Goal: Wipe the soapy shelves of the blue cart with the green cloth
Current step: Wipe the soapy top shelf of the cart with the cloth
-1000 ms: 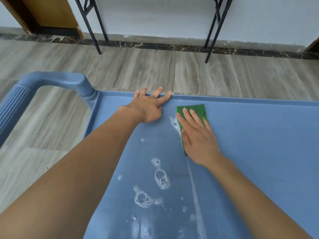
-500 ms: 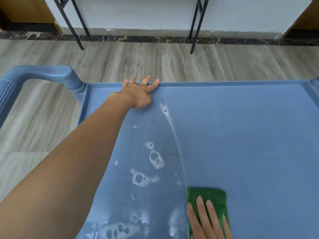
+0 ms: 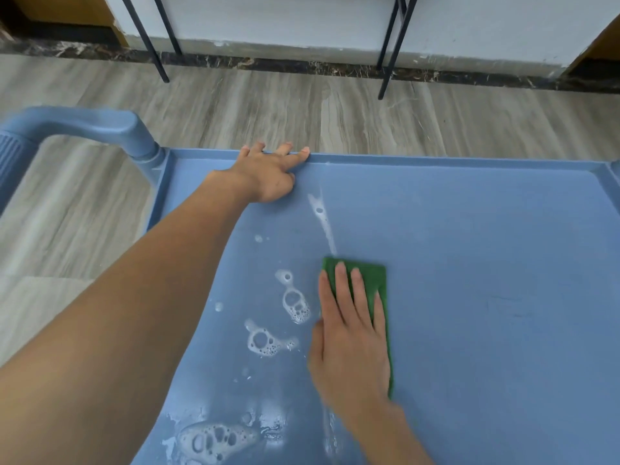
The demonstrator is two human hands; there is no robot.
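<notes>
Blue plastic fills most of the view: the top shelf of the blue cart, seen from above by the person leaning over it. The cart's curved handle rises at the far left, over grey wood-look flooring.

The green cloth lies flat near the middle of the shelf. The right hand rests on top of it, palm down and fingers straight, pressing rather than gripping. The left hand is also uncurled. Its palm is on the shelf and its spread fingers are laid over the far rim, which appears to brace the cart.

Soap remains only to the left of the cloth. Two bubbly patches sit just beside the right hand, and a larger patch lies at the near edge. A thin white streak runs from the cloth's far corner toward the rim. The shelf to the right of the cloth looks clean (though a thin wet film would be hard to see here).

The top shelf looks well over half done. The step would probably go best as long strokes with a flat palm, each overlapping the last and working leftward through the foam. The streak suggests soap escapes at the cloth's edge, so each pass likely wants to cover the previous line. Turning the cloth once it is loaded should avoid smearing. The rim gutter and the corner by the handle post will likely need fingertip pressure.
</notes>
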